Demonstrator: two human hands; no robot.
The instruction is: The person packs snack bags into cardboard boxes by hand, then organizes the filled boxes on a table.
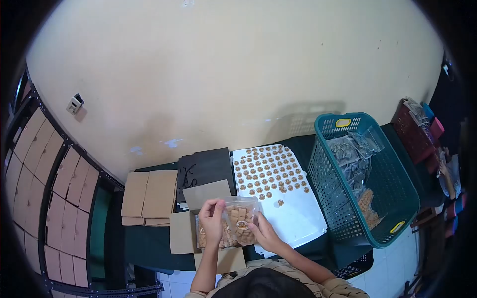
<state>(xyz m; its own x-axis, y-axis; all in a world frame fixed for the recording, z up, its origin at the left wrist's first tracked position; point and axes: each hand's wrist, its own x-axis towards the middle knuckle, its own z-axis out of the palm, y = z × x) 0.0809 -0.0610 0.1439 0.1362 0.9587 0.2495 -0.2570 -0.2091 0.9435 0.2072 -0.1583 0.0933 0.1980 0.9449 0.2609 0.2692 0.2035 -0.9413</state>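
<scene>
A clear pouch of light brown square snack pieces [238, 214] is held between both hands, with a round label on its lower front. My left hand [212, 218] pinches the pouch's upper left edge. At its right side, my right hand [265, 232] grips it, the thumb by the label. Beneath and to the left of the pouch is an open cardboard box [183, 233], its flaps spread, with more snack pouches inside. A white sheet [298, 218] bearing rows of round brown labels lies right of the box.
A tall green basket [333, 193] holding clear bags stands at the right. Flattened cardboard [149, 194] and a black folder [206, 169] lie left and behind the box. Shelves of boxes [64, 213] stand far left; a wall rises behind.
</scene>
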